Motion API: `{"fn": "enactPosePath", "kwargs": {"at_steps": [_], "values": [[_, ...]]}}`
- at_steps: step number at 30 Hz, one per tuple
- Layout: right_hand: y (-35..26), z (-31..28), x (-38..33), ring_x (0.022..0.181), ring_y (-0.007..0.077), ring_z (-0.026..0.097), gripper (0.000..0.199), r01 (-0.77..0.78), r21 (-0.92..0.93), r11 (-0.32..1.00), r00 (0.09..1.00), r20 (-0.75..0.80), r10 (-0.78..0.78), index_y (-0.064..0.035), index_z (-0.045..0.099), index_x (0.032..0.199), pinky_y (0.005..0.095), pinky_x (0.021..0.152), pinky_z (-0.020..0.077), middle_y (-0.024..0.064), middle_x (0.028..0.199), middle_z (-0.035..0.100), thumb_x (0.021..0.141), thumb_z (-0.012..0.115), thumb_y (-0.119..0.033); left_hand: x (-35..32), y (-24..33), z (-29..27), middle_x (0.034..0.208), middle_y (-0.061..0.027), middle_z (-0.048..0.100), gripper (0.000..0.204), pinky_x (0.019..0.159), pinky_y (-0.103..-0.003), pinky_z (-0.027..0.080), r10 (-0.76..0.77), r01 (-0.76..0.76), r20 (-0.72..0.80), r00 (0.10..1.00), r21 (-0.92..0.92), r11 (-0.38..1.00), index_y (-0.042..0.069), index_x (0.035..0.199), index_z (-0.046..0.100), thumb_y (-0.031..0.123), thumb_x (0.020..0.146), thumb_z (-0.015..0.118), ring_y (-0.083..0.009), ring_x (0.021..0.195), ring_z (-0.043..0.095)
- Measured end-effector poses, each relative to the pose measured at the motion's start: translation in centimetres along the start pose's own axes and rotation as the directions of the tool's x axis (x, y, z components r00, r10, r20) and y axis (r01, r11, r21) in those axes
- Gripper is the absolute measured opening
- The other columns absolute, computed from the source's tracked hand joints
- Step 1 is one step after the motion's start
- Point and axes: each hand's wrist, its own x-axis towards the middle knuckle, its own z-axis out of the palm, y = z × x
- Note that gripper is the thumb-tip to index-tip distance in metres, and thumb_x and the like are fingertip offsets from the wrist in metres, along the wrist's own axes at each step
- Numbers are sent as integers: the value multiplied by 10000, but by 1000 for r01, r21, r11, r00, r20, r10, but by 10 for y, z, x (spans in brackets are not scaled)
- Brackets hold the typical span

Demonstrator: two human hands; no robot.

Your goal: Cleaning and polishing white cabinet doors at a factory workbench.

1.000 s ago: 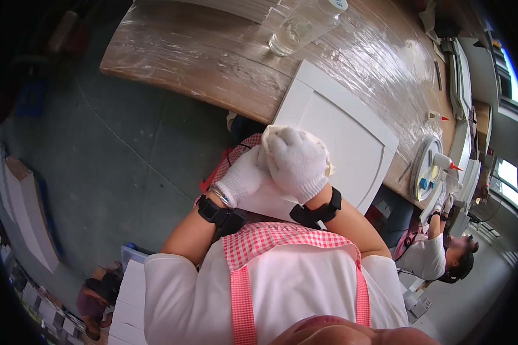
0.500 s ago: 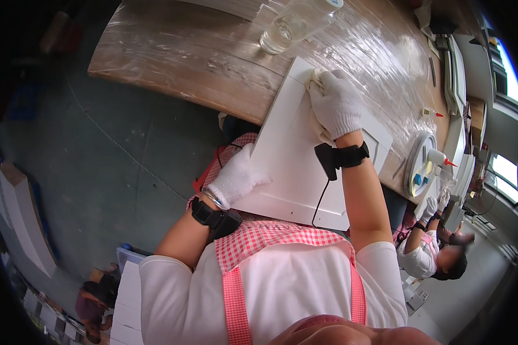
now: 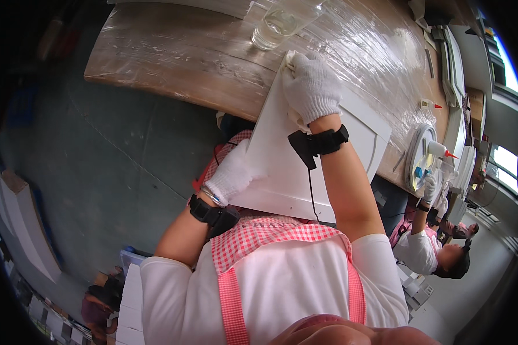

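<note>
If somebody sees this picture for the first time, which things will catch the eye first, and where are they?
The eye goes first to the large white panel in the middle, leaning from the person's lap onto the wooden table. The gloved right hand presses a white cloth on its upper corner, and the gloved left hand holds its lower left edge. A clear glass stands on the table above.

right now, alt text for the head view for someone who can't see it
Seen from above, a person in white gloves works on a white panel leaning on a wooden table's edge: the right hand presses a cloth at its top corner, the left hand steadies its lower edge. A clear glass stands beyond; another person works at right.
</note>
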Motion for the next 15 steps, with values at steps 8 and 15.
{"fn": "enactPosePath", "kwargs": {"at_steps": [8, 15], "values": [[27, 3, -12, 924, 383, 684, 169, -77, 111, 991, 997, 25, 75, -62, 688, 977, 478, 792, 564, 172, 992, 668, 904, 616, -196, 0, 5, -2, 1189, -91, 664, 580, 961, -331, 522, -105, 103, -10, 994, -142, 985, -8, 1305, 539, -8, 781, 786, -209, 1068, 644], [2, -4, 11, 940, 363, 710, 161, -41, 240, 970, 999, -2, 43, -51, 693, 1002, 461, 785, 570, 168, 1024, 674, 882, 605, -109, -3, 17, 9, 1247, -107, 638, 561, 975, -338, 502, -185, 170, -64, 981, -182, 968, -7, 1329, 551, -44, 797, 725, -202, 1126, 609]]}}
